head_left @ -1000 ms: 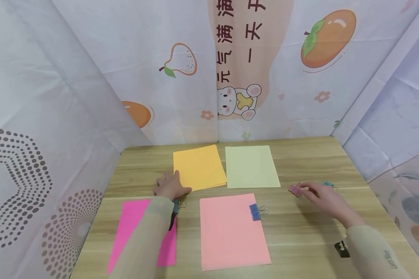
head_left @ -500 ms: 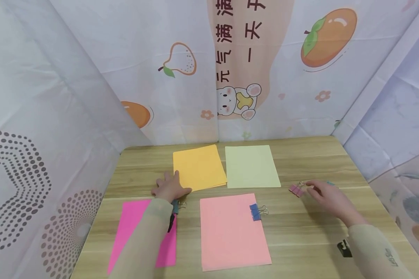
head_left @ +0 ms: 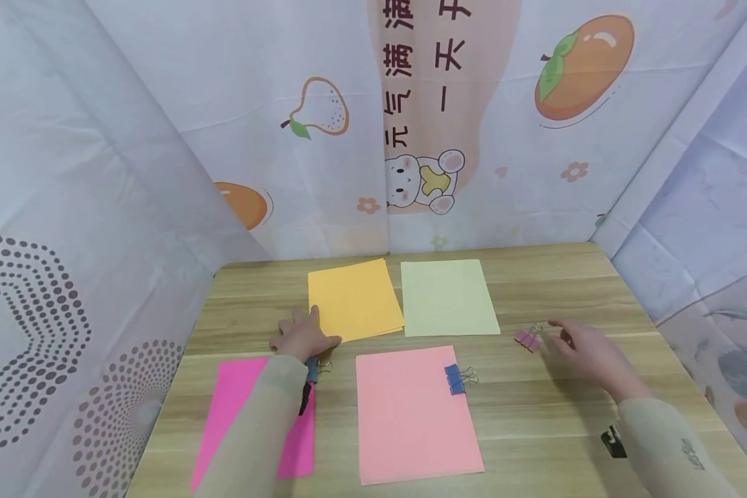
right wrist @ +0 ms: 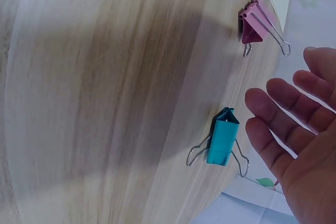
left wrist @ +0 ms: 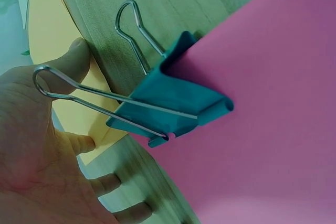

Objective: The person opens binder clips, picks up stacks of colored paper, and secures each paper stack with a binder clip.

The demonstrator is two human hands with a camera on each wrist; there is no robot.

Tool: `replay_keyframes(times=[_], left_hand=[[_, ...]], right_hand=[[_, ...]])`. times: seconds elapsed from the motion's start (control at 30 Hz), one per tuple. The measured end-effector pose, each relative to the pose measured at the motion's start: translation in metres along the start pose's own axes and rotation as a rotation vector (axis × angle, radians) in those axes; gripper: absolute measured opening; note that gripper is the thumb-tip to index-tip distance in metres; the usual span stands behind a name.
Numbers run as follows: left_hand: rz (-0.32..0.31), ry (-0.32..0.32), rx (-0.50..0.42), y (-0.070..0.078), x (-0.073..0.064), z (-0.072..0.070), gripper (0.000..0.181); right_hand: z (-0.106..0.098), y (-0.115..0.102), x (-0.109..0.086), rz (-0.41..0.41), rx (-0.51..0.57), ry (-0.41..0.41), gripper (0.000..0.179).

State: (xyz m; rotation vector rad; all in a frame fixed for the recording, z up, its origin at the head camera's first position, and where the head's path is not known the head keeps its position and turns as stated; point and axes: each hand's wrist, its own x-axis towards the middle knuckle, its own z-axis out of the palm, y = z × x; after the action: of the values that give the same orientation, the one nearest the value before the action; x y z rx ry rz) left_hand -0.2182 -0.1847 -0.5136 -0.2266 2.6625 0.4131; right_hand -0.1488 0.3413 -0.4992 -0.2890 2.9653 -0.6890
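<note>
My left hand (head_left: 301, 337) rests with spread fingers at the left edge of the orange paper sheets (head_left: 357, 297). Below its palm, a teal binder clip (left wrist: 173, 98) grips the edge of the magenta paper (left wrist: 273, 129). On the right, my right hand (head_left: 588, 349) holds nothing, its fingers loosely bent just right of a pink binder clip (head_left: 527, 339) lying on the table. In the right wrist view a second teal binder clip (right wrist: 223, 142) lies near the fingertips; the hand hides it in the head view.
Pink paper (head_left: 413, 422) with a blue binder clip (head_left: 454, 379) on its right edge lies front centre. Pale green paper (head_left: 449, 297) is at the back. A black binder clip (head_left: 613, 443) sits by the right sleeve. Printed curtains (head_left: 324, 194) enclose the table.
My right hand has let go of the pink binder clip and drawn back slightly to the right. The left hand stays at the orange paper.
</note>
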Motion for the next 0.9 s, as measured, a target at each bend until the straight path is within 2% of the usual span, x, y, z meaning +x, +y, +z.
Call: replay_keyframes(times=[0.6,0.9], left_hand=[[0.009,0.003,-0.002,-0.001,-0.002,-0.001,0.106],[0.006,0.010,-0.015,0.002,-0.008,-0.005,0.105]], right_hand=[[0.005,-0.007,0.006,0.049,-0.011,-0.063,0.057],[0.012,-0.004,0.014,0.009,-0.049,-0.041,0.059]])
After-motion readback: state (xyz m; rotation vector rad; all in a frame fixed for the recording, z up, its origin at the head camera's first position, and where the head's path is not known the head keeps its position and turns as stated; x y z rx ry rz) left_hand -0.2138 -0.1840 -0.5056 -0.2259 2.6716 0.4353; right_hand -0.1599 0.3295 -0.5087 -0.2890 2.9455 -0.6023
